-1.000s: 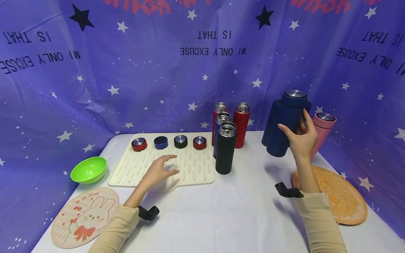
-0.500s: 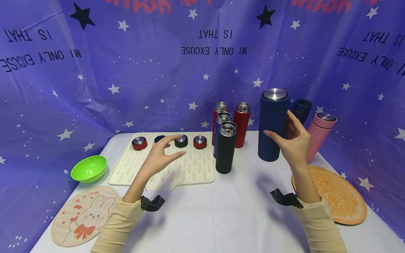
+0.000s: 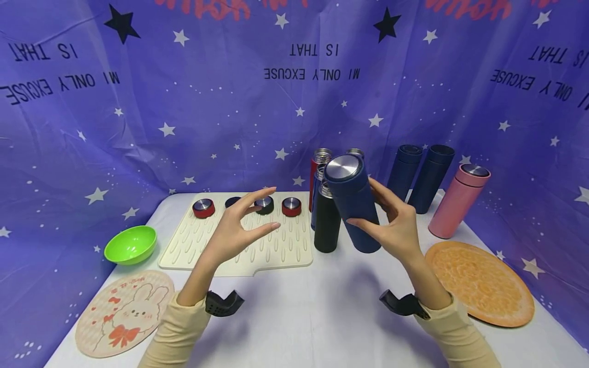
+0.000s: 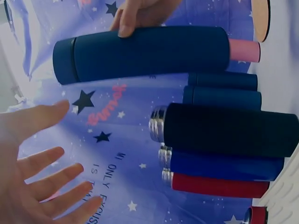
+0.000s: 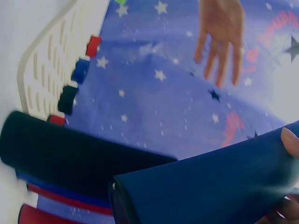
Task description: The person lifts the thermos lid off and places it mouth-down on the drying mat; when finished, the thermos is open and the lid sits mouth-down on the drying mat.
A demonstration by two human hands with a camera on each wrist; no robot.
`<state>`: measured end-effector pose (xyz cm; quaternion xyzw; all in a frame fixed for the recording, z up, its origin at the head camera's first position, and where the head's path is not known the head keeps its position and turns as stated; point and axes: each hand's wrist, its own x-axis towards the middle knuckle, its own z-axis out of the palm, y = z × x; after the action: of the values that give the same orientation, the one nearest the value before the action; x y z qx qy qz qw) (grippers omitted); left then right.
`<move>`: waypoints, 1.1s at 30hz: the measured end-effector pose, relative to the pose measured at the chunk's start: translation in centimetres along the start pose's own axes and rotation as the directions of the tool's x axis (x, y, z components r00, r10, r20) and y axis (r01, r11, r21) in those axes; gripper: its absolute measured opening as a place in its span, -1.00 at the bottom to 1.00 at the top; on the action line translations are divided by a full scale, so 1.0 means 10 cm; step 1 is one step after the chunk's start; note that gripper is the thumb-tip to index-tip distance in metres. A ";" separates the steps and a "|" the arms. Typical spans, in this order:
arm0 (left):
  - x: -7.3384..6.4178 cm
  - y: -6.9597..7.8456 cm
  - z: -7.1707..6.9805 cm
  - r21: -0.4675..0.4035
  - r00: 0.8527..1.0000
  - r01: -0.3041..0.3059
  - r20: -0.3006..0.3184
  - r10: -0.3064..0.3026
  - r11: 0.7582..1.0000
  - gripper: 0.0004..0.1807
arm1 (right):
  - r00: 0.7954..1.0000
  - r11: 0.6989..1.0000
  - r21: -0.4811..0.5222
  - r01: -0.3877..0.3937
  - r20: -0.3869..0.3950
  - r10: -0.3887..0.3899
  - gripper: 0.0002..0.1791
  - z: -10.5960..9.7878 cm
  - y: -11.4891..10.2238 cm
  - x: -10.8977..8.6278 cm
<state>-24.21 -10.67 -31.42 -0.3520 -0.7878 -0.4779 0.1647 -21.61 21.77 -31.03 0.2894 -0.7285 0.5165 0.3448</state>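
My right hand (image 3: 393, 227) grips a navy thermos bottle (image 3: 356, 220) by its side, thumb in front. The bottle has its lid on, with a shiny steel top, and is held tilted above the table. In the left wrist view the bottle (image 4: 154, 53) lies across the top, its lid end pointing toward my left hand (image 4: 42, 158). In the head view, my left hand (image 3: 232, 227) hovers over the tray with thumb and fingers spread, holding nothing. A lidless black bottle (image 3: 325, 230) stands just behind the held one, partly overlapped by it.
A cream ribbed tray (image 3: 184, 255) bears several lids, including a red lid (image 3: 291, 207) and a black lid (image 3: 264, 206). Lidless red and blue bottles stand behind the black one. Two navy bottles (image 3: 425, 186) and a pink bottle (image 3: 460, 202) stand right. A green bowl (image 3: 131, 246) sits left.
My right hand has carried the navy bottle leftward from beside the other navy bottles and tilted it, lid toward the left. My left hand has risen slightly and moved right, fingers spread wider.
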 end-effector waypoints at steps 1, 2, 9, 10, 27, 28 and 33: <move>-0.01 0.03 0.00 -0.018 1.000 -0.013 0.000 0.013 1.000 -0.27 | 1.000 1.000 -0.002 0.009 0.026 -0.009 -0.04 0.04 -0.01 -0.02; -0.01 0.09 0.00 -0.034 1.000 -0.028 0.003 0.028 0.999 -0.27 | 0.999 1.000 -0.004 0.017 0.052 -0.017 -0.03 0.08 -0.01 -0.04; -0.03 0.46 0.06 -0.147 0.994 -0.087 0.056 0.096 0.985 -0.19 | 0.975 0.996 -0.051 0.071 0.212 -0.058 -0.05 0.36 0.01 -0.18; -0.03 0.48 0.07 -0.144 0.993 -0.093 0.064 0.103 0.985 -0.17 | 0.971 0.995 -0.065 0.081 0.230 -0.064 -0.06 0.40 0.01 -0.20; -0.05 0.08 0.09 -0.056 0.939 -0.298 0.163 0.304 0.953 -0.30 | 0.897 0.973 -0.125 0.196 0.424 -0.126 -0.06 0.60 0.09 -0.33; -0.04 0.06 0.09 -0.070 0.937 -0.307 0.152 0.314 0.949 -0.31 | 0.899 0.975 -0.119 0.187 0.421 -0.121 -0.07 0.60 0.09 -0.33; -0.03 0.13 0.07 -0.111 0.934 -0.329 0.109 0.340 0.938 -0.30 | 0.897 0.984 -0.108 0.143 0.434 -0.083 -0.14 0.55 0.08 -0.29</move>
<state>-23.03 -9.77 -31.15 -0.5178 -0.7025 -0.4550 0.1772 -21.60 16.93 -35.02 0.4130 -0.8019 0.3681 0.2255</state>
